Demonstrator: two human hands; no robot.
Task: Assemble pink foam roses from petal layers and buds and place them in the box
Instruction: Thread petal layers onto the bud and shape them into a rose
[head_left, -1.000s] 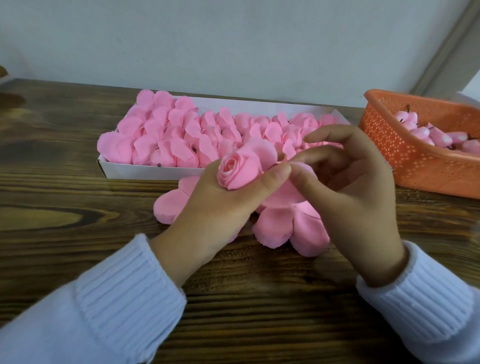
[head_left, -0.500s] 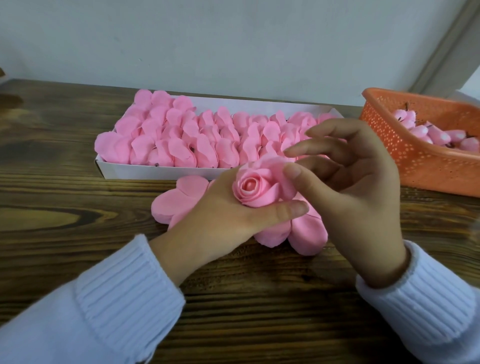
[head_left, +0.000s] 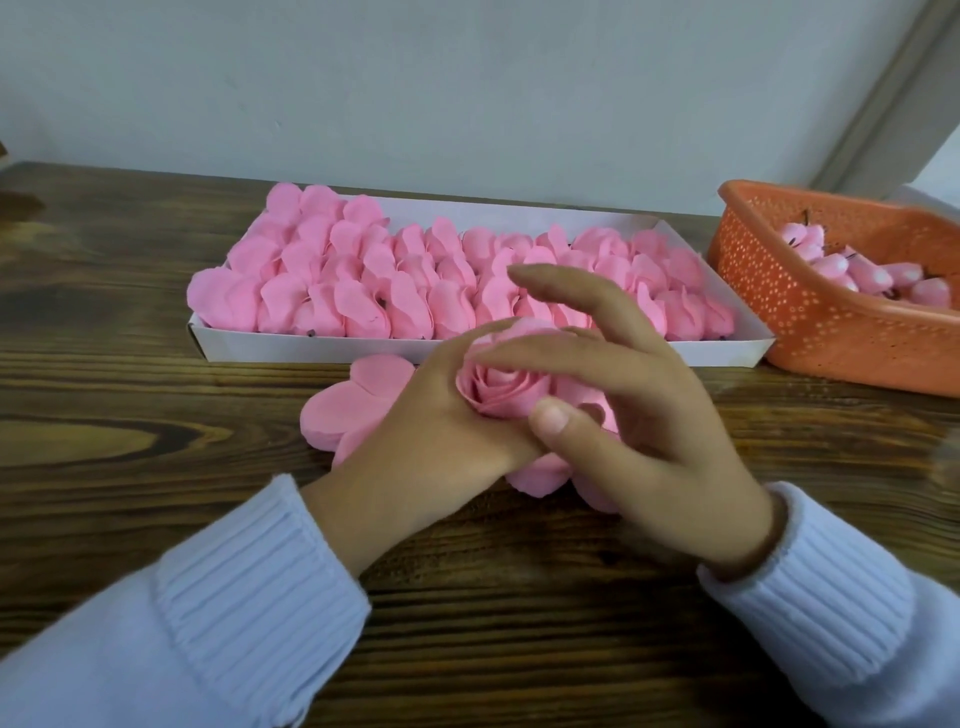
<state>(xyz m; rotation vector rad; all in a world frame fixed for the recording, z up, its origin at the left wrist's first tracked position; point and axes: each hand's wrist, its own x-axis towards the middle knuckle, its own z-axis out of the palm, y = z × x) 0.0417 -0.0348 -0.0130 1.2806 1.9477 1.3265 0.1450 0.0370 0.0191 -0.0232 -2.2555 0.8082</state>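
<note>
A pink foam rose (head_left: 501, 387) sits in my left hand (head_left: 431, 431), whose fingers curl round its base and outer petals. My right hand (head_left: 623, 410) hovers over it with fingers spread and nearly straight; its thumb tip touches the rose's lower right edge. Under both hands lies a stack of flat pink petal layers (head_left: 353, 410) on the wooden table. Behind it the long white box (head_left: 322, 351) holds several rows of pink roses. Pink buds (head_left: 852, 270) lie in the orange basket (head_left: 810, 317) at the right.
The wooden table (head_left: 156, 415) runs to a pale wall at the back. The box stands directly behind my hands, and the orange basket touches the box's right end. White knit sleeves cover both wrists.
The rose has sunk lower and turned face-up in my left hand. My right hand's fingers have let go of the petals and spread out above the rose.
</note>
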